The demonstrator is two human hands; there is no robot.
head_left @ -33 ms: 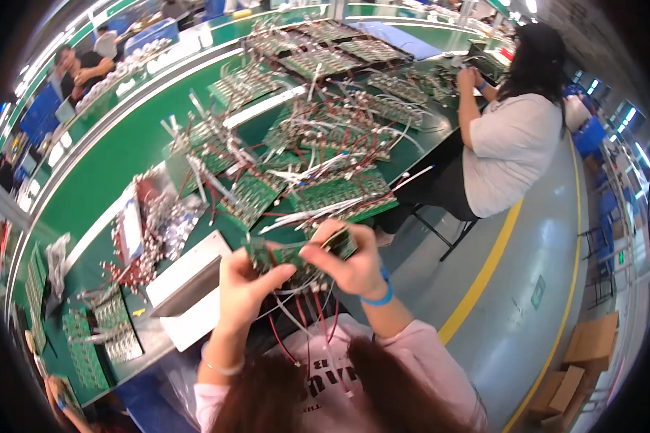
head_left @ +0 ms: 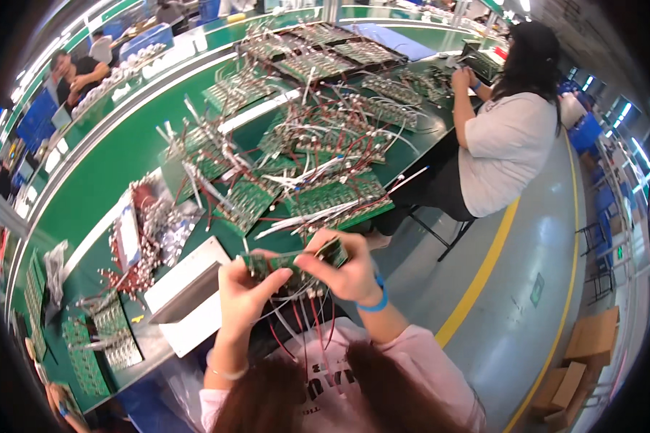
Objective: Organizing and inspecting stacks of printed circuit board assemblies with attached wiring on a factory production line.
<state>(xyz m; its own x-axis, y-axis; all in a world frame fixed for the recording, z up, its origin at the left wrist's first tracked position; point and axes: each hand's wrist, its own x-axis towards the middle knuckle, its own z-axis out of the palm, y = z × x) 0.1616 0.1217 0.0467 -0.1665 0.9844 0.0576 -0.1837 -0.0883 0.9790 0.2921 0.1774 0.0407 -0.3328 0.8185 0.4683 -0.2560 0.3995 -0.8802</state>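
Observation:
Between my two hands is a green circuit board [head_left: 282,260], held at both ends above my lap. My left hand [head_left: 247,290] grips its left end, thumb along the near side. At the other end, the fingers and thumb of my right hand [head_left: 348,268] are closed on the board. Red, white and grey wires [head_left: 316,312] dangle from its underside toward my shirt. The fingers hide much of the board's face. Just beyond my hands lie green circuit-board panels [head_left: 339,198] with wires strewn across them.
An angled white metal plate [head_left: 188,278] sits left of my hands, beside a heap of red-and-white wire leads [head_left: 148,238]. More board panels [head_left: 108,335] lie at the near left. A seated co-worker [head_left: 509,144] occupies the right side. Cardboard boxes [head_left: 581,361] stand on the floor.
My hands and the board have shifted slightly lower in the picture, and the board sits a little more level. Both hands keep their grip.

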